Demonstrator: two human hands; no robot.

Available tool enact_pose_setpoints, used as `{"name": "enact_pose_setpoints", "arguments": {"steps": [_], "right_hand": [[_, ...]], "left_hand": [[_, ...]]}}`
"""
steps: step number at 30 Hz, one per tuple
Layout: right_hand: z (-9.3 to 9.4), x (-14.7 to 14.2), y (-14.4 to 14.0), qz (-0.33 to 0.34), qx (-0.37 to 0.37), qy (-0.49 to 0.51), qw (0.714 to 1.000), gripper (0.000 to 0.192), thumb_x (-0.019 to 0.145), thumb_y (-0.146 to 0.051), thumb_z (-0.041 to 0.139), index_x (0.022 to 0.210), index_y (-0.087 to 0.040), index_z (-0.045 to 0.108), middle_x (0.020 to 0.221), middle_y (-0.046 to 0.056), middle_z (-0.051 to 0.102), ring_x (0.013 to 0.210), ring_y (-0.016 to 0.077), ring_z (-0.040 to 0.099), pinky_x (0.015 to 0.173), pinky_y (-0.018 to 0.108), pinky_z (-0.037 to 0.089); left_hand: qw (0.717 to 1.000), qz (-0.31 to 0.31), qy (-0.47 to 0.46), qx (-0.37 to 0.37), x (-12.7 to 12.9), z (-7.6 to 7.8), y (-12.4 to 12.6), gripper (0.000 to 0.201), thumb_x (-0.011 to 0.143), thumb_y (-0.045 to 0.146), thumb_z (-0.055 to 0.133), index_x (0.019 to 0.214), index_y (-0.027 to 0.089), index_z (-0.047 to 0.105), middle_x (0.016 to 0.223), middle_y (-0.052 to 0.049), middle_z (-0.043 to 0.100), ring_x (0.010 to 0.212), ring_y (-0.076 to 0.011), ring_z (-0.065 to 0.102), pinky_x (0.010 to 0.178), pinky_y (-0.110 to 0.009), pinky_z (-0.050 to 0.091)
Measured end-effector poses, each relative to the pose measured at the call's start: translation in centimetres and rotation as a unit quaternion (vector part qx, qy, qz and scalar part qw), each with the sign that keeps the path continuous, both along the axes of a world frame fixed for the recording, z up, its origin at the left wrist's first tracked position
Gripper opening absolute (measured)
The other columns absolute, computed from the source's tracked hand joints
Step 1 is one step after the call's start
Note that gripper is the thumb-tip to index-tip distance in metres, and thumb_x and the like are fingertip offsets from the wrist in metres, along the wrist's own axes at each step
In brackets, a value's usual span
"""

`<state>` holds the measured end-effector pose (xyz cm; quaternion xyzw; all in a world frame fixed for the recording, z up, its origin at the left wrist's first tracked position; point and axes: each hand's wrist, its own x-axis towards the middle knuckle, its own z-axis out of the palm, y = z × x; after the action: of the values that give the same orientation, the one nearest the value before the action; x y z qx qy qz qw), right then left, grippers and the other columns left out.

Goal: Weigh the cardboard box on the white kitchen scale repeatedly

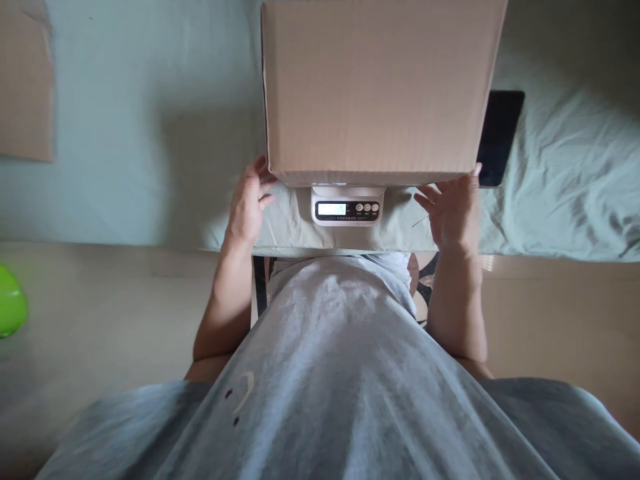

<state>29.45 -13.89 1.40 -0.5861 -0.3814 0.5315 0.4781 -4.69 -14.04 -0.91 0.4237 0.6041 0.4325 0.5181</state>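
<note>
Squarely on the scale [346,207] sits the box [377,90], display left uncovered for reading. Left hand [247,207] and right hand [453,210] flank its near corners, fingers loosely open, steadying it.

Box on a scale, a hand at each near corner

The box [373,87] sits on the scale [347,205], which rests on the bed [125,133]. The left hand [249,203] touches its near left corner, the right hand [453,210] its near right corner. A tablet [499,137] lies right of the box, partly behind it.
</note>
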Motion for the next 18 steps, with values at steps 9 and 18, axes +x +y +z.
{"name": "enact_pose_setpoints", "arguments": {"steps": [9, 18], "right_hand": [[1.8, -0.5, 0.0, -0.035, 0.02, 0.007, 0.999, 0.056, 0.08, -0.074, 0.029, 0.109, -0.036, 0.06, 0.12, 0.002, 0.063, 0.114, 0.0237, 0.059, 0.094, 0.047, 0.045], [5.0, -3.1, 0.7, -0.048, 0.112, 0.036, 0.992, 0.04, 0.08, -0.062, 0.045, 0.101, -0.032, 0.062, 0.112, 0.001, 0.062, 0.111, 0.0236, 0.058, 0.096, 0.044, 0.048]], "left_hand": [[0.999, 0.026, -0.026, 0.0, 0.7, 2.5, 0.1, 0.065, 0.076, 0.08, 0.04, 0.118, 0.033, 0.059, 0.13, -0.003, 0.059, 0.122, -0.0319, 0.052, 0.104, -0.059, 0.037], [0.994, -0.016, -0.032, 0.102, 3.4, 6.7, 0.0, 0.04, 0.087, 0.06, 0.048, 0.12, 0.039, 0.056, 0.135, 0.003, 0.053, 0.133, -0.026, 0.043, 0.102, -0.049, 0.048]]}}
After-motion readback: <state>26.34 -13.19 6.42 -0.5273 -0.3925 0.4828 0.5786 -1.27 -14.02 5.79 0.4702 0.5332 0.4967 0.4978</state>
